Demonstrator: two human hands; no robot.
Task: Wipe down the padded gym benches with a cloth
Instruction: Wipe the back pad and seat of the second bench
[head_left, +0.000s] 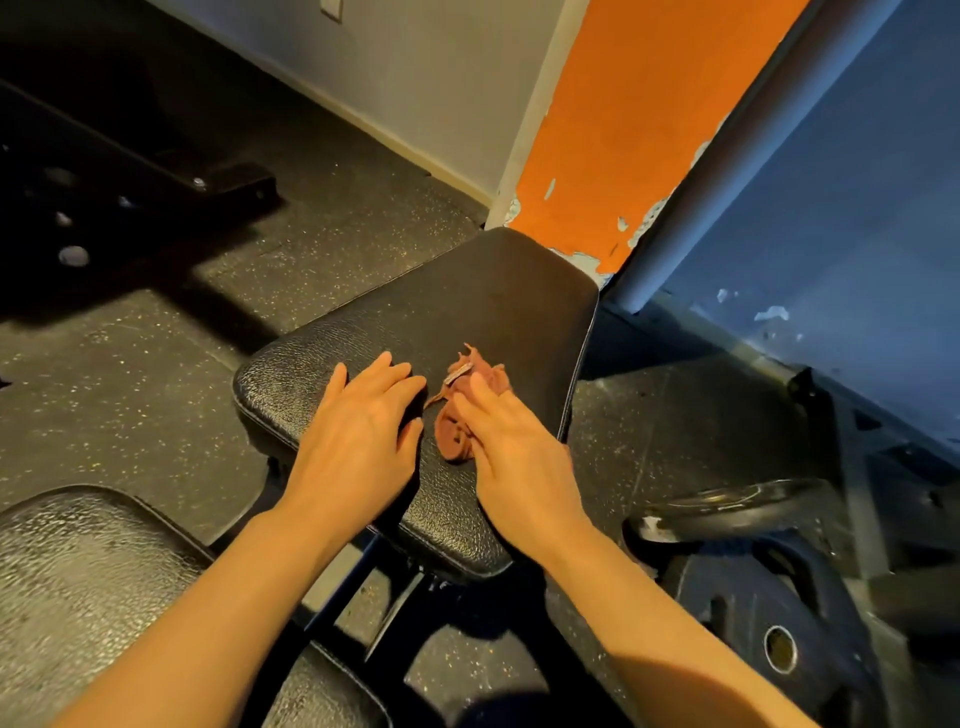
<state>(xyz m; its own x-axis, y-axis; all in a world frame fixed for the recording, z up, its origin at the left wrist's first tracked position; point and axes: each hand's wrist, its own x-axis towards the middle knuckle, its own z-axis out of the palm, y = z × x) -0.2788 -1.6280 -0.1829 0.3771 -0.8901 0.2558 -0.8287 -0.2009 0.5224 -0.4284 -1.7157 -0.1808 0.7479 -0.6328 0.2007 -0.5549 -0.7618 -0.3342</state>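
1. While the left hand (358, 441) lay flat on the pad (467, 312), fingers straight and gripping nothing, the right hand (514, 457) rested its extended fingers on the cloth (462, 410), pressing it down without closing round it.
2. The cloth, a small reddish rag, sat bunched near the middle of the pad, just beside the left fingertips and partly under the right ones.
3. By my reading, the step in hand was the wiping of this pad, or the gathering of the cloth to begin a stroke; the pictures could not settle which.
4. The far end of the pad, toward the orange wall (623, 130), lay beyond the cloth, so the next move likely called for pushing the cloth forward with firm, even pressure while the left hand steadied the pad.
5. Spreading the bunched cloth flatter first would have given a wider contact.
6. A second pad (88, 571) showed at lower left, well apart from the cloth, and probably awaited its turn.
7. A weight plate (769, 623) lay on the floor (156, 338) to the right.
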